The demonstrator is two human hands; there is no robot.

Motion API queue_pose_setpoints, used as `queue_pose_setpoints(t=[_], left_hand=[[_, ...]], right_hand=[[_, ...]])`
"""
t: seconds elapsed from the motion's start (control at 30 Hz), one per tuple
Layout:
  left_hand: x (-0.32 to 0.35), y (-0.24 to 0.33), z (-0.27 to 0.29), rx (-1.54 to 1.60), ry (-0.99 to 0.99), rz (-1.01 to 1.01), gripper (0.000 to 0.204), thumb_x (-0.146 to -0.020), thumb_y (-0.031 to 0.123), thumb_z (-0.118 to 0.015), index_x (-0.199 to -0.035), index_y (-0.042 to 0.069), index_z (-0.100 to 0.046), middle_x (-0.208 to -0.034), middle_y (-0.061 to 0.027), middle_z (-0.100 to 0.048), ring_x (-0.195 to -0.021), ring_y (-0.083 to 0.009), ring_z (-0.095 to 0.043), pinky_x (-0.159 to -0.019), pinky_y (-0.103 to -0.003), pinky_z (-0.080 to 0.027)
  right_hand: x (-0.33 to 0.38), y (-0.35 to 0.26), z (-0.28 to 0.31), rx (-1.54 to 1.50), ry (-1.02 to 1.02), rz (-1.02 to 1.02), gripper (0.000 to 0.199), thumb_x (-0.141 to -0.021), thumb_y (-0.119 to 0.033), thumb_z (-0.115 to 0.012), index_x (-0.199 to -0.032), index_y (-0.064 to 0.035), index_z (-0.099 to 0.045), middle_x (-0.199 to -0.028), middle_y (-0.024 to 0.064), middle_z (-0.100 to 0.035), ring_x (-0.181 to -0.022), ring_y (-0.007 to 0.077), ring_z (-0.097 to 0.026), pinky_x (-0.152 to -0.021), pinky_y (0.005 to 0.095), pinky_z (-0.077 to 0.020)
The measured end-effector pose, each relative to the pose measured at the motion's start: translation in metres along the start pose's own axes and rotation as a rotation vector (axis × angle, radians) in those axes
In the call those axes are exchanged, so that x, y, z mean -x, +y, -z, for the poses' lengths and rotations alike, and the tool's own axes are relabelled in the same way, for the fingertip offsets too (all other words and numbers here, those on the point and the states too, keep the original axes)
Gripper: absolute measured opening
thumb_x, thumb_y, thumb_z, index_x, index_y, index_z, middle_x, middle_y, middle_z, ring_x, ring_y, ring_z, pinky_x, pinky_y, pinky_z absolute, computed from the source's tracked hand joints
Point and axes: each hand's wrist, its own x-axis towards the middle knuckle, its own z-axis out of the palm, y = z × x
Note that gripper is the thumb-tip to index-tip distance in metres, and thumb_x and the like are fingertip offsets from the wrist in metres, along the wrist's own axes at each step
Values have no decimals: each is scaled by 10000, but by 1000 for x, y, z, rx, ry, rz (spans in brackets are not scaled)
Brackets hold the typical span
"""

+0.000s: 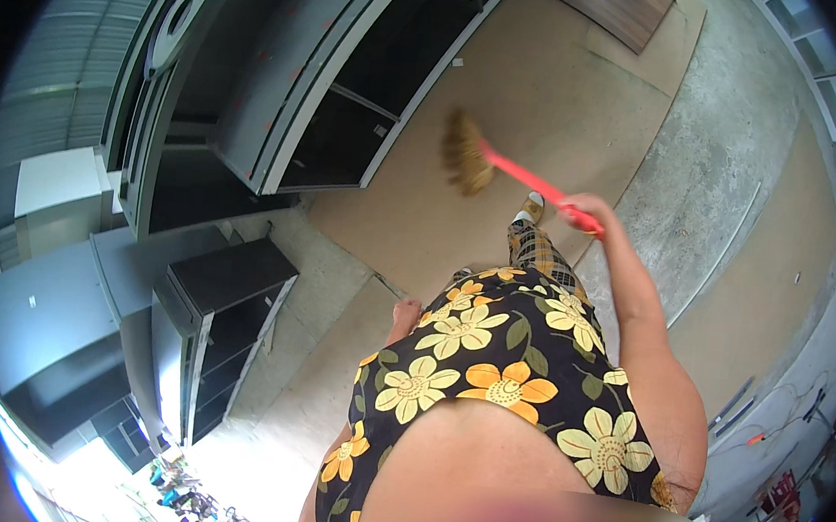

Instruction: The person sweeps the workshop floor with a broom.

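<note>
My right hand (586,213) is closed around the red handle of a broom (530,179), held out in front of my body. The broom's fan of tan straw bristles (466,154) points to the left, over the brown floor sheeting, and looks slightly blurred; whether it touches the floor I cannot tell. My left hand (407,313) hangs low beside my left hip, next to the flowered top. Its fingers show too small and partly hidden to make out. One shoe (531,207) steps forward beneath the broom handle.
Tall dark cabinet frames (362,92) stand at the left, with a smaller black cabinet (233,277) nearer. A brown wooden board (615,11) lies on the floor ahead. Light shelving (820,56) stands at the far right. Cables and tools (775,422) lie along the right side.
</note>
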Motion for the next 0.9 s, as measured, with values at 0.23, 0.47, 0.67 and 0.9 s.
queue_pose_setpoints(t=[0.23,0.47,0.67,0.9], left_hand=[[-58,132,-6,242,-32,-96,264,-766,184,-501,-941,-4,-563,-743,-95,-616,-570,-153,-594,-471,-246,-446],[-74,253,-10,147,-113,-288,272,-791,172,-486,-988,-8,-538,-805,-112,-612,-610,-142,-601,-498,-241,-450],[-133,238,-4,-453,-106,-412,313,-736,272,-554,-919,24,-605,-842,-152,-622,-758,-247,-611,-681,-323,-468],[-188,311,31,-375,-142,-358,317,-686,288,-579,-876,39,-637,-849,-160,-622,-826,-259,-599,-755,-326,-446]], right_hand=[[117,-61,79,-204,683,128,135,-796,-140,-505,-719,-60,-429,-513,2,-443,-366,77,-409,-320,189,-362],[98,-89,13,96,975,297,137,-722,-95,-515,-831,-33,-459,-578,47,-487,-412,119,-466,-337,252,-408],[69,-125,-79,-135,595,366,342,-752,-49,-495,-1078,-40,-394,-682,46,-511,-502,96,-508,-382,216,-447],[1,-209,-61,-464,187,252,170,-790,-20,-476,-953,-15,-426,-693,47,-513,-483,66,-470,-379,196,-410]])
